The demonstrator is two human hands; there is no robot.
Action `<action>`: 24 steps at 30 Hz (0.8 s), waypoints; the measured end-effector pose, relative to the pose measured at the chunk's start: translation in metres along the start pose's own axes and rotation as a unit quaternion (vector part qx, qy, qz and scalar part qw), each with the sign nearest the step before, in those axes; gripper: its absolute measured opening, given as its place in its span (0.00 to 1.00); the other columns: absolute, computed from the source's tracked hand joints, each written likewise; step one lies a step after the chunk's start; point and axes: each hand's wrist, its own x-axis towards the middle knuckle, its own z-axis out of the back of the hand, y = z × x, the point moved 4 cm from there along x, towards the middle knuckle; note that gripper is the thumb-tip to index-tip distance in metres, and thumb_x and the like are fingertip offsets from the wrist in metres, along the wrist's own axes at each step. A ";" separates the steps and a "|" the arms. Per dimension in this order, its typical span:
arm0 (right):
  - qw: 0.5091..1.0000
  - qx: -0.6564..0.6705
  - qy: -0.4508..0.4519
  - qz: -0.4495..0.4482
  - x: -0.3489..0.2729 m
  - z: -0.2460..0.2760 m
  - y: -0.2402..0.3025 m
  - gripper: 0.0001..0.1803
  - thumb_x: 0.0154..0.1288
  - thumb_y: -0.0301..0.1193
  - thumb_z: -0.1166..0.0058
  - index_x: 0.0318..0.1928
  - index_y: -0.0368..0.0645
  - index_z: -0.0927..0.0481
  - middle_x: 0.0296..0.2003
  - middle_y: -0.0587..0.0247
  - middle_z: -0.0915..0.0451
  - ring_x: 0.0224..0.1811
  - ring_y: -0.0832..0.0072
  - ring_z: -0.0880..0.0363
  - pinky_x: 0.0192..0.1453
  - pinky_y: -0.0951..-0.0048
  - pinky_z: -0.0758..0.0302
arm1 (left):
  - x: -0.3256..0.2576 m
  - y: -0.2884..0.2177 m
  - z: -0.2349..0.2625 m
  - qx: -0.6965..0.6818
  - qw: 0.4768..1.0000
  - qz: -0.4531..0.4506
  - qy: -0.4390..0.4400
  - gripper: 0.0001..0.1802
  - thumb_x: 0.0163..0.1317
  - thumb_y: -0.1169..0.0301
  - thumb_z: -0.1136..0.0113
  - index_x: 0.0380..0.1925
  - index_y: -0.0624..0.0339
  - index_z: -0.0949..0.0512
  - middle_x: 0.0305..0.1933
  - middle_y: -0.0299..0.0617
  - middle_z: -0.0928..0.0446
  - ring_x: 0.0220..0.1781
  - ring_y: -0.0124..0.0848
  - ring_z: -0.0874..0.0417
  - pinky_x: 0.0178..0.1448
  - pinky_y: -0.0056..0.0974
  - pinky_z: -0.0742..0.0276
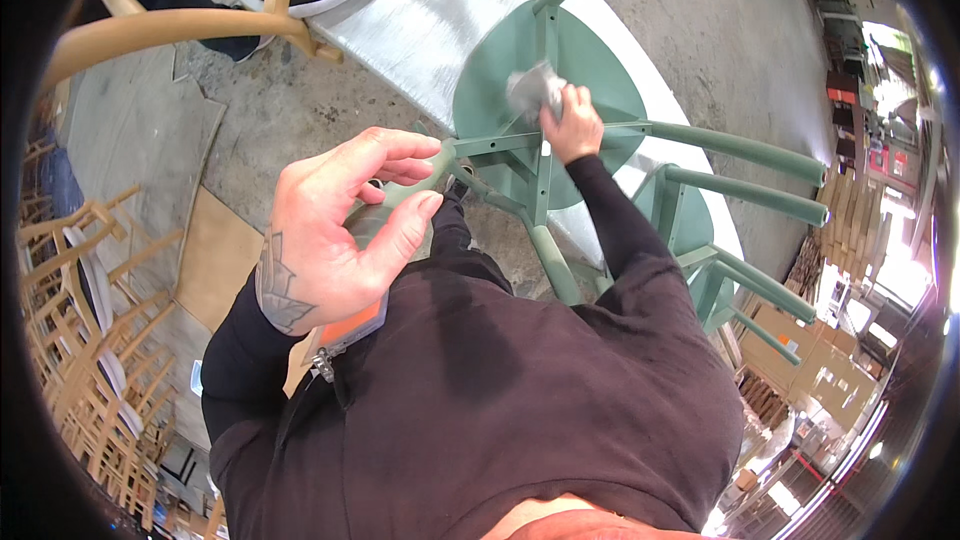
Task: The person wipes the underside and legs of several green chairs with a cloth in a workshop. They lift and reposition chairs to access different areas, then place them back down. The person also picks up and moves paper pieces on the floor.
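Observation:
A green chair (600,70) lies upside down on a white-covered surface, its underside and crossed rails showing and its legs sticking out. My left hand (335,225) is curled loosely around one green leg (400,202) on the near left, thumb on one side and fingers on the other; the palm is hidden. In my right hand (575,125) is a crumpled greyish-white cloth (535,90), blurred, against the underside of the seat near the crossed rails.
Another green chair (685,215) lies legs-out at the right. Beyond my left hand stands a light wooden chair frame (190,25). Several wooden chair frames (100,320) are piled at the left. Cardboard boxes (815,360) fill the right side. The white surface (420,25) borders concrete floor.

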 end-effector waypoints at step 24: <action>0.947 -0.007 0.097 -0.307 -0.107 -0.062 0.077 0.26 0.60 0.47 0.40 0.55 0.51 0.29 0.51 0.49 0.29 0.45 0.50 0.17 0.48 0.52 0.19 | 0.003 -0.001 -0.001 -0.018 0.997 -0.023 0.075 0.12 0.62 0.75 0.39 0.45 0.67 0.20 0.37 0.44 0.15 0.43 0.30 0.13 0.44 0.34 0.19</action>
